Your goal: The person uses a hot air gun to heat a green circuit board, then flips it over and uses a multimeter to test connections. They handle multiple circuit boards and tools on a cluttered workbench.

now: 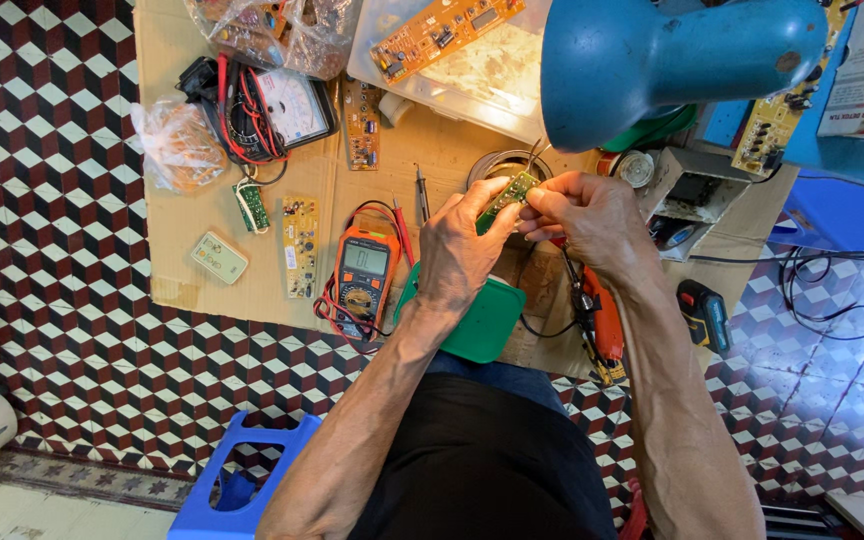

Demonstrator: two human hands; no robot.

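Note:
A small green circuit board (508, 192) is held up between both hands under a blue desk lamp (652, 50). My left hand (460, 245) pinches its lower left edge and my right hand (592, 215) pinches its right edge. Thin metal tweezers or leads (534, 153) stick up from the board near my right fingers. Below the hands lie a green plastic lid (487, 320) and a round metal tin (497, 165) on a cardboard sheet (192, 210).
An orange multimeter (362, 275) with red leads, an analogue meter (287, 105), several loose circuit boards (300, 245), a clear plastic box (472, 70), plastic bags (177, 145), an orange tool (600, 325) and a blue stool (237, 480) surround me on the patterned tile floor.

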